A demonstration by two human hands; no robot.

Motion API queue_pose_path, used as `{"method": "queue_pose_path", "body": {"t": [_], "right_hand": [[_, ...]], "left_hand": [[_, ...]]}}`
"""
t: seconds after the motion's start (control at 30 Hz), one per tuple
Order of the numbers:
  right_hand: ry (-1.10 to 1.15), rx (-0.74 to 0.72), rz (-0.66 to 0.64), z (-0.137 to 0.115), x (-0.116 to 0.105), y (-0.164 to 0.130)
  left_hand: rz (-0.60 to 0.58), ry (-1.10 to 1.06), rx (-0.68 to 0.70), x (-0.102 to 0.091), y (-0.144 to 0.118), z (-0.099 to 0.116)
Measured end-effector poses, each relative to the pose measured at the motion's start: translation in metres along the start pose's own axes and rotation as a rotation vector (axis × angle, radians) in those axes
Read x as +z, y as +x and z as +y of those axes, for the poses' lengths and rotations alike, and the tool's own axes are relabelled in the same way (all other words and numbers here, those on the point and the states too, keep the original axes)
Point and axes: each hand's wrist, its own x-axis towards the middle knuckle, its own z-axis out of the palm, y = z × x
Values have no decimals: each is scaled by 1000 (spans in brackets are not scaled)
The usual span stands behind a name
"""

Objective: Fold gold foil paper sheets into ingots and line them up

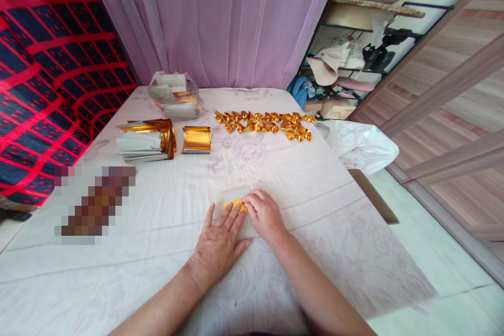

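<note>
A small sheet of gold foil paper (pixel 235 192) lies in front of me, its pale back showing at the far side and a gold strip folded over at the near side. My left hand (pixel 220 241) rests flat with fingers spread, the fingertips pressing on the gold strip. At the sheet's right end, my right hand (pixel 264 212) is closed, thumb and fingers pinching the folded edge. Farther off, several folded gold foil pieces (pixel 256 123) stand in rows. To their left are a small stack of gold foil sheets (pixel 196 139) and a larger fanned stack (pixel 144 142).
A clear plastic bag (pixel 173 97) with more sheets sits at the table's far left. A pixelated patch (pixel 96 205) covers something on the left. Beyond the right table edge are a white plastic bag (pixel 360 144) and a crowded shelf (pixel 346 63). A purple curtain (pixel 220 21) hangs behind.
</note>
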Motion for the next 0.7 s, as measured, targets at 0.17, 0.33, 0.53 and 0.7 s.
{"method": "queue_pose_path", "body": {"t": [0.17, 0.33, 0.53, 0.7], "right_hand": [[20, 7, 4, 1, 1, 0], [40, 13, 0, 1, 0, 0], [44, 11, -7, 1, -1, 0], [48, 14, -2, 2, 0, 0]], "left_hand": [[16, -6, 11, -1, -2, -3], [-4, 6, 10, -2, -8, -7], [-6, -27, -23, -8, -16, -12], [-9, -18, -19, -9, -22, -18]]}}
